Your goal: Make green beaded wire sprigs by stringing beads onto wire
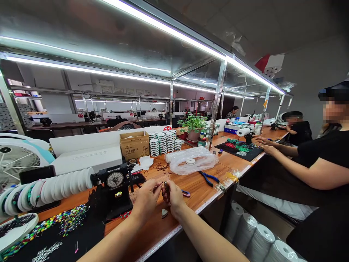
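Just above the wooden bench, my left hand (148,195) and my right hand (174,196) meet fingertip to fingertip. The right fingers are curled round a small dark piece with a metallic glint, too small to name. A pinch closes my left thumb and forefinger at the same spot; what lies between them is hidden. Below the hands lies a small grey-white wedge-shaped piece (164,213). A purple-handled tool (185,193) sticks out beside my right hand. Farther right lie blue-handled pliers (209,178), their handles spread.
At left stands a black winding device (116,182) with a row of white spools (62,187). Colored beads (72,220) lie on a black mat. Behind are a cardboard box (134,145), stacked spools (162,142) and a plastic bag (191,160). A co-worker (321,153) works at right.
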Demonstrator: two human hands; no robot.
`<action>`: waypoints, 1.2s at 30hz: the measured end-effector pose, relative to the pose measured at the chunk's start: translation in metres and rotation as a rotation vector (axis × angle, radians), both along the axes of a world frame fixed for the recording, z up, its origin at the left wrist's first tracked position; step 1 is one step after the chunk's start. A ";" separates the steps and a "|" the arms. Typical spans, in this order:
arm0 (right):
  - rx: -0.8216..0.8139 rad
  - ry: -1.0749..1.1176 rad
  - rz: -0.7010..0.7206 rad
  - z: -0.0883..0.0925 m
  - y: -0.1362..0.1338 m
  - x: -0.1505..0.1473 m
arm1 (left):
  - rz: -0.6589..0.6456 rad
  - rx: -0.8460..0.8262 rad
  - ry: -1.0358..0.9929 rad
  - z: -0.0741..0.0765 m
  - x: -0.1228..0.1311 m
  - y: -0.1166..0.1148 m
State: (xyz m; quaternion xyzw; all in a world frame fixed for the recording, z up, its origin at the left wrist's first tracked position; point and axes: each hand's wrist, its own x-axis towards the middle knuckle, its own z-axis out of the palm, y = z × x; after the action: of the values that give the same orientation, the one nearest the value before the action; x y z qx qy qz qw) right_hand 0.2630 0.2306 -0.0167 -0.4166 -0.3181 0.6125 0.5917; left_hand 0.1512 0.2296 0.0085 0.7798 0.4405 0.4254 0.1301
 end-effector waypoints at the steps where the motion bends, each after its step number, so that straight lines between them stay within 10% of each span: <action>1: 0.003 0.001 0.000 0.000 0.000 0.000 | 0.002 0.000 0.003 0.000 0.000 0.000; 36: 0.002 0.010 -0.015 -0.009 0.000 -0.001 | -0.001 -0.006 0.009 -0.002 0.000 -0.002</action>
State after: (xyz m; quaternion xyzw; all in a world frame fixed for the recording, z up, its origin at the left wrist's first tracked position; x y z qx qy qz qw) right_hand 0.2618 0.2310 -0.0257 -0.4155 -0.3126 0.6096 0.5984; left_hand 0.1514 0.2278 0.0069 0.7815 0.4420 0.4206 0.1307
